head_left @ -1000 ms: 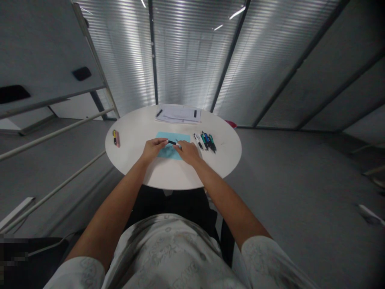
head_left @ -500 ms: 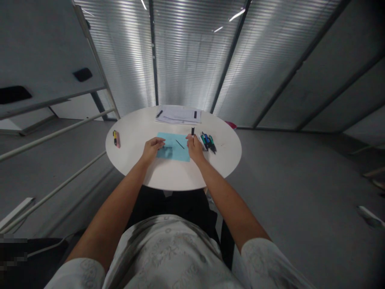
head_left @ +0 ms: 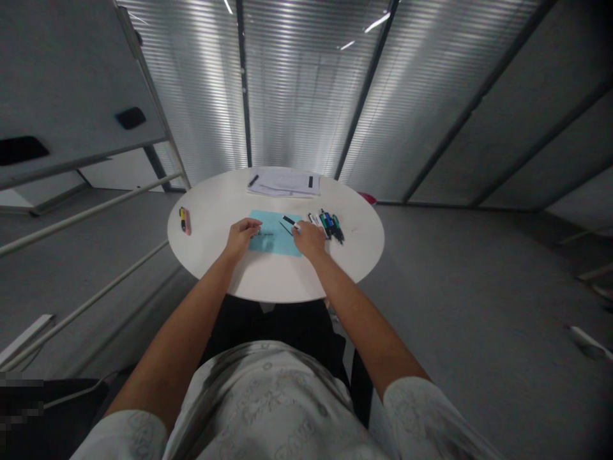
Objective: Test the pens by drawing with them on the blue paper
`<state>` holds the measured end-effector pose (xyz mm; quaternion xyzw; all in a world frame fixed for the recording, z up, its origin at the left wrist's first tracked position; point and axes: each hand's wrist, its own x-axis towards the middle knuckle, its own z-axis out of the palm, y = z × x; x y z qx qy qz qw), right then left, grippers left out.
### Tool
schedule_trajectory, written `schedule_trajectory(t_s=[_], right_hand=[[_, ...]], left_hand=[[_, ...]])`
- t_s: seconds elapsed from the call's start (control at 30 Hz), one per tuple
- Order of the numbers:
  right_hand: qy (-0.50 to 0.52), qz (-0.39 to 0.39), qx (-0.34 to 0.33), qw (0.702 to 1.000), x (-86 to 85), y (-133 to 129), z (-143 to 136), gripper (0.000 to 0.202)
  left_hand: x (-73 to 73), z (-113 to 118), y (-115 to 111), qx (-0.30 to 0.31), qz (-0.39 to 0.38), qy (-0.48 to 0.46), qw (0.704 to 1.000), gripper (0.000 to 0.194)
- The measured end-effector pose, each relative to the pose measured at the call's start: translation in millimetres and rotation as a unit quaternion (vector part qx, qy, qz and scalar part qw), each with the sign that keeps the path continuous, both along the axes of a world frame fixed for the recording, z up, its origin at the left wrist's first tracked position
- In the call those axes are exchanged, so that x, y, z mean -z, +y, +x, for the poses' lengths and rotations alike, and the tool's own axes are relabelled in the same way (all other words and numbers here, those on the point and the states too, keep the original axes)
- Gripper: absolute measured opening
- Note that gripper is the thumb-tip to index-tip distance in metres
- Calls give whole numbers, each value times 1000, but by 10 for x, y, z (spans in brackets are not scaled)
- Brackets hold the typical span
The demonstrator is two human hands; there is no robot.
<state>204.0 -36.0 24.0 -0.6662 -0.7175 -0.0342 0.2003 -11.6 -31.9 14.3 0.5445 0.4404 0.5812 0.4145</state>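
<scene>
On the white table, a light-blue sheet of paper (head_left: 282, 248) lies between my hands. My right hand (head_left: 310, 239) is closed around a white marker with a black end (head_left: 290, 222); the black end points up and left over the sheet. A thin dark diagonal line (head_left: 285, 227) shows on the paper beneath it, partly covered; I cannot tell whether it is drawn or a slim object. My left hand (head_left: 241, 237) rests at the sheet's left edge, fingers stretched and slightly curved, thumb apart. A short dark mark (head_left: 269, 234) is beside its fingertips.
Several markers (head_left: 330, 225) lie in a row right of my right hand. White papers (head_left: 285, 182) are stacked at the back of the round table (head_left: 205, 198). A yellow-and-black item and a pink one (head_left: 185, 221) lie far left. A metal-framed board (head_left: 143, 64) stands left.
My right hand has turned, tipping the marker from upright to slanting left over the sheet. The white markers beside it show more now. My left hand has barely moved.
</scene>
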Motion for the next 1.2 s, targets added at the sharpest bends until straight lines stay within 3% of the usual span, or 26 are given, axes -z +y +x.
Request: schedule_trajectory(t_s=[0.27, 0.47, 0.6, 0.77, 1.0, 1.2], right_hand=[[-83, -18, -24, 996, -22, -37, -46, 31], [-40, 21, -19, 999, -13, -42, -62, 31], [-2, 58, -76, 995, -58, -79, -100, 34], [-10, 53, -163, 985, -46, -97, -197, 36], [4, 78, -171, 982, 10, -45, -198, 39], [13, 88, -212, 973, 31, -41, -208, 37]], left_hand=[[-5, 3, 1, 4, -2, 1, 1000, 20], [10, 20, 8, -3, 9, 15, 1000, 16], [30, 34, 1, -8, 9, 56, 998, 22], [21, 46, -34, 33, 14, 82, 996, 27], [-30, 44, -61, 43, 7, 80, 996, 32], [33, 20, -12, 12, 18, 135, 991, 37]])
